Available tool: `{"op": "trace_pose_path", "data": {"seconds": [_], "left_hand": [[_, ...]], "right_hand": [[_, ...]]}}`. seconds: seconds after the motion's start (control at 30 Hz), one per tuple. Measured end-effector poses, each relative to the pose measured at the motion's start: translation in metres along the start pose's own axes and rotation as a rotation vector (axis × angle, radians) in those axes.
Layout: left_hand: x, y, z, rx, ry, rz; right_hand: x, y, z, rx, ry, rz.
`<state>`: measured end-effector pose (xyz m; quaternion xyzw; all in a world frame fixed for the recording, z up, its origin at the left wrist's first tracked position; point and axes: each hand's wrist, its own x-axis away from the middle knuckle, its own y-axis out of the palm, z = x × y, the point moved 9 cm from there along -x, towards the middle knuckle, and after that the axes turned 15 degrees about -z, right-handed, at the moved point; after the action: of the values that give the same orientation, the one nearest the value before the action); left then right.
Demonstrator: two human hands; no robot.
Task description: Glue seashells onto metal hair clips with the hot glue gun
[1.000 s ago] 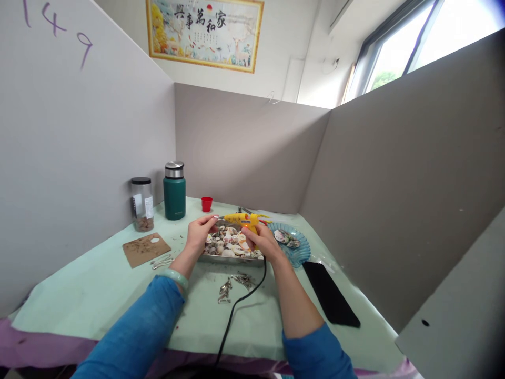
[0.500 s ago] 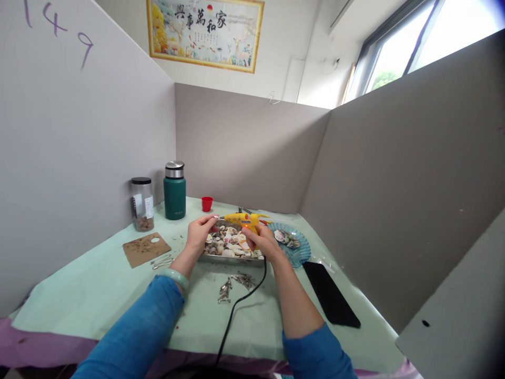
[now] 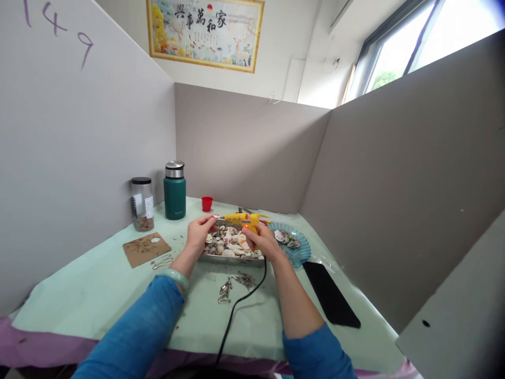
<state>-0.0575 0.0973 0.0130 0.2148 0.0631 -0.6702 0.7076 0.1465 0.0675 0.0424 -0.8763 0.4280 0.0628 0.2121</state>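
A yellow hot glue gun (image 3: 239, 218) is gripped in my right hand (image 3: 262, 242), its nozzle pointing left and an orange light glowing on its body. My left hand (image 3: 200, 233) is closed in a pinch at the nozzle tip, around something too small to make out. Both hands are above a metal tray (image 3: 232, 260) filled with seashells (image 3: 231, 242). From the glue gun a black cord (image 3: 236, 304) runs down toward the table's near edge. Small metal clips (image 3: 224, 291) lie in two piles in front of the tray.
Right of the tray, a blue plate (image 3: 303, 253) holds shells, with a black flat slab (image 3: 331, 295) nearer me. A brown board (image 3: 136, 251), a lidded jar (image 3: 142, 208), a green flask (image 3: 174, 195) and a red cup (image 3: 207, 203) stand or lie to the left. Partitions surround the table.
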Motion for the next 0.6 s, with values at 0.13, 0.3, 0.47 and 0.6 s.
{"op": "trace_pose_path", "data": {"seconds": [0.13,0.3,0.47,0.6], "left_hand": [[0.0009,0.0002,0.0012,0.000,-0.001,0.006],[0.0028,0.0012,0.0056,-0.005,0.002,0.009],[0.0030,0.0020,0.0052,-0.001,-0.005,0.004],[0.0022,0.0011,0.0028,-0.008,-0.008,0.011]], "right_hand": [[0.0007,-0.0001,-0.0012,0.004,0.009,0.003],[-0.0002,-0.0002,0.0007,-0.016,-0.004,-0.004],[-0.0002,0.0003,0.0004,-0.003,-0.002,-0.011],[-0.0001,0.0004,0.0000,0.008,0.006,-0.008]]}}
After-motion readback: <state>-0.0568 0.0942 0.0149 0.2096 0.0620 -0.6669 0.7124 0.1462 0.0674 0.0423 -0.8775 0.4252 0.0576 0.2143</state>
